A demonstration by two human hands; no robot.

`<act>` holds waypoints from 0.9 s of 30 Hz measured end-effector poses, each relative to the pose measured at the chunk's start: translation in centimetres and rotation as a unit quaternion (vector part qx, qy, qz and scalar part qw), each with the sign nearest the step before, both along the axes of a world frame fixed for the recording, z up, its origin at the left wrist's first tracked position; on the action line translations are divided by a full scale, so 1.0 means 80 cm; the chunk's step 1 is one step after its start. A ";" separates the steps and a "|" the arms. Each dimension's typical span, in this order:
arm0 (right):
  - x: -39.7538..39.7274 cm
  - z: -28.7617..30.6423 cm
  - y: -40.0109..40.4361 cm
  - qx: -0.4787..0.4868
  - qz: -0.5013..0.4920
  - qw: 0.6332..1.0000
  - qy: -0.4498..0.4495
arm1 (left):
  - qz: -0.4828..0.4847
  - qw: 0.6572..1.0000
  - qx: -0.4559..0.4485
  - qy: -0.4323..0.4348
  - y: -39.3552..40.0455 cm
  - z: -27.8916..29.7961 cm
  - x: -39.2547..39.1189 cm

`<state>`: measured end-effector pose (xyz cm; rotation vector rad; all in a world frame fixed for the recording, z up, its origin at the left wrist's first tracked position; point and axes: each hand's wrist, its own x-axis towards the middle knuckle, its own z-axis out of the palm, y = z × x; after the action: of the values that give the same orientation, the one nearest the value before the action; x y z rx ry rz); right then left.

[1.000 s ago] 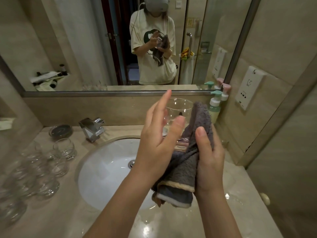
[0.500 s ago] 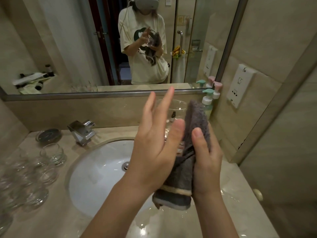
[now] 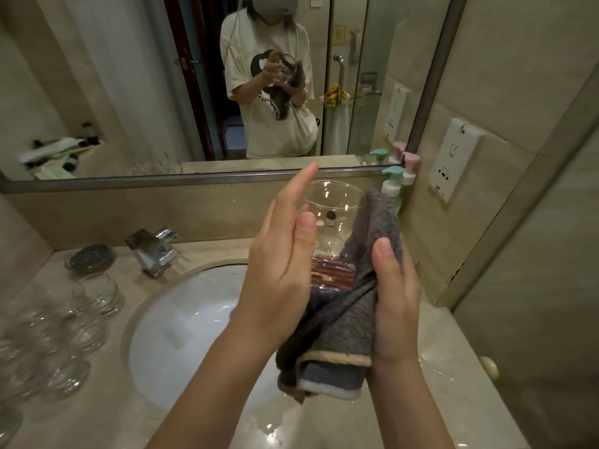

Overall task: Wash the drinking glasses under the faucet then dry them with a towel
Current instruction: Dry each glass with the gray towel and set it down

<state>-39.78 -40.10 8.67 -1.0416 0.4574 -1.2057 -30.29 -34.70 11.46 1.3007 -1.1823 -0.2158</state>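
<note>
Drying step in hand, judging by the setup: a clear, round-bodied drinking glass (image 3: 330,222) sits tilted above the white oval sink basin (image 3: 181,335), rim toward the mirror, held between both hands with a grey terry towel with a beige trim band (image 3: 343,319) wrapped along its right side and under its base. The left hand (image 3: 278,270) has fingers straight, palm flat against the glass's left wall, thumb up near the rim; it presses rather than curls. The right hand (image 3: 393,303) is clenched around the towel, thumb on top, pinning cloth to the glass; its other fingers are hidden behind the fabric. Handling read: the glass looks thin-walled, light, rigid and fragile, and likely wet, so bare skin on it will slip; the towel side gives the better friction. The curved belly offers no flat to pinch, so the safest hold is probably cupping the thick base through the cloth, with the flat palm only steadying. Squeezing near the rim looks like the risk point. The towel is soft and drapes, its loose end hanging below the hands. A drop from here would land in the basin or on the beige stone counter (image 3: 453,384), either hard enough to break it. More clear glasses (image 3: 97,293) stand grouped on the counter's left, beside the chrome faucet (image 3: 152,251).
</note>
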 end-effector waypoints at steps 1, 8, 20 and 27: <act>0.001 0.002 0.001 -0.020 -0.006 1.000 0.011 | 0.006 1.000 -0.001 -0.012 0.001 -0.001 -0.002; 0.000 0.002 -0.004 0.042 0.025 0.997 -0.056 | -0.102 0.988 0.004 0.117 -0.008 -0.004 -0.003; -0.006 0.000 -0.013 -0.062 -0.080 0.993 0.066 | -0.012 0.998 0.056 0.001 -0.019 -0.013 -0.011; -0.005 -0.004 -0.018 0.046 0.005 0.998 -0.029 | -0.117 0.979 0.042 0.163 -0.022 -0.016 -0.001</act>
<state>-40.17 -41.50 8.31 -0.9263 0.4581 -1.1927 -30.35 -36.46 10.19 1.1444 -1.0491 -0.6322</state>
